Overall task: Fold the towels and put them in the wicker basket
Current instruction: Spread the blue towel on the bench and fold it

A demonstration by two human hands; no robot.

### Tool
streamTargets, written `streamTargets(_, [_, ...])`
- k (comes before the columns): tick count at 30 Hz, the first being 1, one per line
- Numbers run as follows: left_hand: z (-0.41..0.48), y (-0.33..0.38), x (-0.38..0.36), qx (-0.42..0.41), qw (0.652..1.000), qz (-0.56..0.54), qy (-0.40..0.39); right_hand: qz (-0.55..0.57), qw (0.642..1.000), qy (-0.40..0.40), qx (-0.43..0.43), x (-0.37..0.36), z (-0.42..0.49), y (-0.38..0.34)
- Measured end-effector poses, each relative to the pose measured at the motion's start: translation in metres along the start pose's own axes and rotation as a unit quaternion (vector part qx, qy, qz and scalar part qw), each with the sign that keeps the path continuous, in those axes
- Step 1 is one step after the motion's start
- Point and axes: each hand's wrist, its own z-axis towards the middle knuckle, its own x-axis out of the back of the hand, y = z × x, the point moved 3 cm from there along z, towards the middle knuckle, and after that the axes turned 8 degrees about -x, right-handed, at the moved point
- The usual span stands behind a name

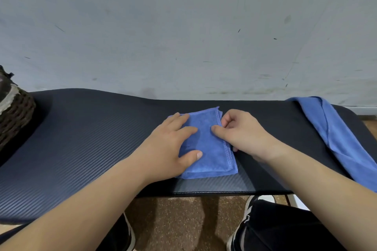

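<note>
**A:** Where is the folded towel (210,149) sitting just now?

**B:** It is lying on the counter (91,138), directly under both sets of fingers (183,130). Its long axis is running away from the person, and its near end is leaning a little to the right.

**A:** And what are the hands doing?

**B:** The left hand (171,144) is lying flat on the towel's left half, pressing down with its fingers straight and spread. The right hand (242,134) is curling in at the right edge. Its thumb is resting on top and it seems to be pinching the stacked layers.

**A:** Which way is the wicker basket (14,108) lying from them?

**B:** Well apart, off to the left, beyond the left fingers. So the left hand is sitting nearer to it, and I am judging that the carry will be going leftward across the counter.

**A:** Is anything waiting?

**B:** An unfolded towel (336,134) is draping over the counter's edge, out past the right fingers.
</note>
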Motion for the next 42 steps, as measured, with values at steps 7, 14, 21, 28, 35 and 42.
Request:
streamTargets(7, [0.002, -0.003, 0.005, 0.139, 0.985, -0.027, 0.095, -0.017, 0.997, -0.027, -0.069, 0.008, 0.005, 0.019])
streamTargets(14, [0.001, 0.003, -0.004, 0.217, 0.973, -0.041, 0.060, -0.219, 0.962, 0.010, 0.161, 0.011, -0.008, -0.004])
streamTargets(21, [-0.003, 0.014, -0.017, 0.137, 0.988, 0.050, 0.045, -0.387, 0.901, -0.168, 0.105, -0.010, -0.010, 0.020])
streamTargets(28, [-0.003, 0.020, -0.010, 0.163, 0.972, -0.130, 0.110, -0.368, 0.905, -0.189, 0.102, -0.007, -0.010, 0.020])
streamTargets(35, [0.002, 0.016, 0.017, 0.210, 0.928, -0.238, 0.195, -0.347, 0.922, -0.132, 0.111, -0.041, -0.027, 0.016])
streamTargets(42, [0.003, 0.047, 0.009, 0.126, 0.964, -0.146, 0.182, -0.189, 0.966, -0.142, 0.101, 0.004, -0.010, 0.008])
